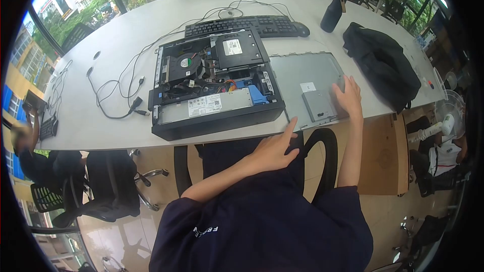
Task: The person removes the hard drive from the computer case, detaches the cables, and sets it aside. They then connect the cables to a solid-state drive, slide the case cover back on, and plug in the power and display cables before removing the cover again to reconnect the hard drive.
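An opened desktop computer [217,83] lies on its side on the white table, its fan, drive bay, cables and power supply showing. Right beside it lies a grey metal side panel [292,73], with a small grey rectangular part [319,106] on its lower half. My right hand [349,98] rests at the panel's right edge, fingers apart, with nothing visibly held. My left hand [275,152] is at the table's front edge, near the panel's lower left corner, index finger stretched out and thumb apart, holding nothing.
Behind the computer are a black keyboard [242,25] and a mouse [301,29]. A dark bottle [333,14] and a black bag [383,63] stand to the right. Loose cables [113,98] lie left. A cardboard box [378,156] is below the table; other people sit at both sides.
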